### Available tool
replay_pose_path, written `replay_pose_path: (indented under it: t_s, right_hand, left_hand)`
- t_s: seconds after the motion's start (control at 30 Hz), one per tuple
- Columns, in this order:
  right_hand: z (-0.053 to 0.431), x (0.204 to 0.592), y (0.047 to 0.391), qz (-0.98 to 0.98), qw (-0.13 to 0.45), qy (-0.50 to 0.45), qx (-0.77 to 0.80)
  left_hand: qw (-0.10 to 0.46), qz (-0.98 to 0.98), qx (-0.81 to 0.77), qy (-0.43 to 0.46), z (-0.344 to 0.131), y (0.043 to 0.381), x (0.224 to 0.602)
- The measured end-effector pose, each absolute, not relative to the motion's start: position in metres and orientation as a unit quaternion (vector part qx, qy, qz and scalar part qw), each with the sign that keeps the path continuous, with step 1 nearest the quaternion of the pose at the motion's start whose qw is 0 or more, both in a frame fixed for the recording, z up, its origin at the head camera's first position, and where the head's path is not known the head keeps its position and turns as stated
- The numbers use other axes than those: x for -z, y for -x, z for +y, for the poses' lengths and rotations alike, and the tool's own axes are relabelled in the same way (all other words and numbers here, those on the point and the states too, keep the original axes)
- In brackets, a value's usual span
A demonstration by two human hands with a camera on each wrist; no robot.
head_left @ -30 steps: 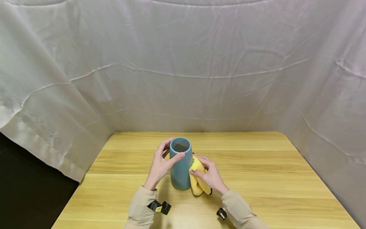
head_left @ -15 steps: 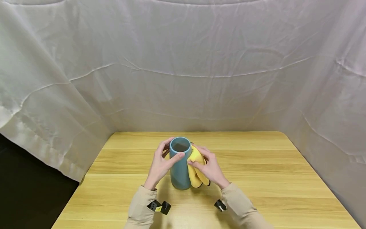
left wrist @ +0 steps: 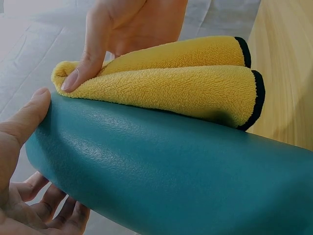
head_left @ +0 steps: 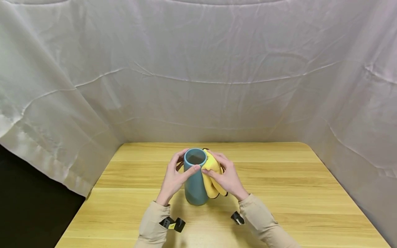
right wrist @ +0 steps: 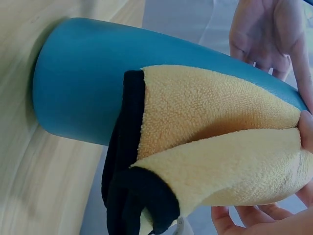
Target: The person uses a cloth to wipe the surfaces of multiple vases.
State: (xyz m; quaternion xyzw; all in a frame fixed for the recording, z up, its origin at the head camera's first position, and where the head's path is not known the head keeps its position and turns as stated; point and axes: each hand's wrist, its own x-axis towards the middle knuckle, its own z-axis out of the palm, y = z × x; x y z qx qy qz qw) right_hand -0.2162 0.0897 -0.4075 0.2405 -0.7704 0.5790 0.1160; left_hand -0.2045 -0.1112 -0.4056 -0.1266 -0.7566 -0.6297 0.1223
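Note:
A blue, tapered vase (head_left: 196,189) with an open round mouth stands upright on the wooden table. My left hand (head_left: 174,177) grips it near the rim, thumb on the near side and fingers round the far left. In my right hand (head_left: 227,175) a folded yellow cloth (head_left: 209,184) with black edging is pinched and pressed against the vase's upper right side. The left wrist view shows the right thumb on top of the cloth (left wrist: 171,83), whose folds hang along the vase (left wrist: 146,156). Seen from the right wrist, the cloth (right wrist: 205,103) covers part of the vase wall.
The wooden table (head_left: 294,193) reaches out on both sides of the hands. Behind it and at the sides hangs a grey-white curtain (head_left: 211,103). A dark area (head_left: 31,186) lies beyond the table's left edge.
My right hand has slid the yellow cloth up along the right side of the vase toward the rim. My left hand and the vase have stayed in place.

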Motion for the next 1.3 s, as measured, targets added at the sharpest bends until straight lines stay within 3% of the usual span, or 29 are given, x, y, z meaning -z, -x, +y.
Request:
replay_pose_path:
  t_s: [0.4, 0.73, 1.3]
  right_hand:
    - [0.094, 0.430, 0.216, -0.780, 0.109, -0.229, -0.572]
    - [0.099, 0.469, 0.213, -0.803, 0.061, -0.188, -0.562]
    - [0.099, 0.474, 0.214, -0.800, 0.054, -0.179, -0.570]
  left_hand:
    - [0.118, -0.760, 0.628, 0.121, -0.111, 0.205, 0.405]
    - [0.113, -0.760, 0.630, 0.116, -0.112, 0.204, 0.405]
    - [0.119, -0.760, 0.627, 0.124, -0.112, 0.204, 0.406]
